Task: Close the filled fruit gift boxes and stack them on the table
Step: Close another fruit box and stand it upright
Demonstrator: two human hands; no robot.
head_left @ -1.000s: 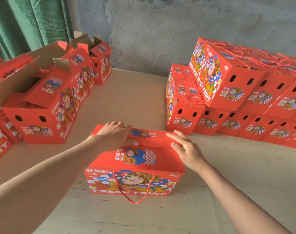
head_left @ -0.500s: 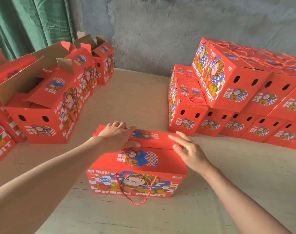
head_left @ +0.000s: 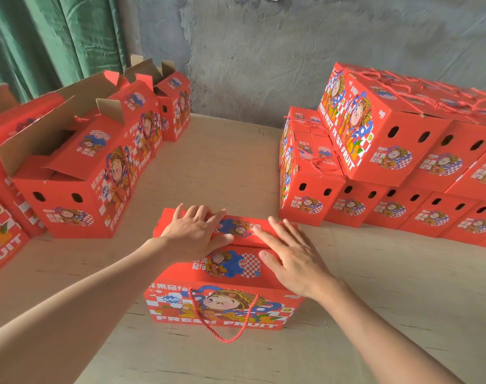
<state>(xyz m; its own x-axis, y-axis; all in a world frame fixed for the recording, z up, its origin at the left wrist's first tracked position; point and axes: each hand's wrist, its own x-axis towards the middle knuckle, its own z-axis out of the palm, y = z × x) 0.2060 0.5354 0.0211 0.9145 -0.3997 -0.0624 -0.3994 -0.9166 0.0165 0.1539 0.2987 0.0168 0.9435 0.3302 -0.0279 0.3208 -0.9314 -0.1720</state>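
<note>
Desk (head_left: 388,300): pale wood.
Wall (head_left: 291,51): grey plaster, top.
Grip: left hand (head_left: 193,234), right hand (head_left: 294,261) flat on box (head_left: 222,309), holding nothing.

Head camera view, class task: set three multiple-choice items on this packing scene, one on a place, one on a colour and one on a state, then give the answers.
1. Where does the stack of closed boxes stand?
A. on the right side of the table
B. on the floor
C. on a shelf

2. What colour is the rope handle of the gift box under the left hand and right hand?
A. green
B. red
C. white

3. In what state is the nearest box on the left?
A. taped shut
B. crushed flat
C. top flaps open

Answers:
1 A, it rises on the tabletop, right of the hands and towards the wall.
2 B, the red cord hangs down the box's front.
3 C, its brown inner flaps stand up.
</note>
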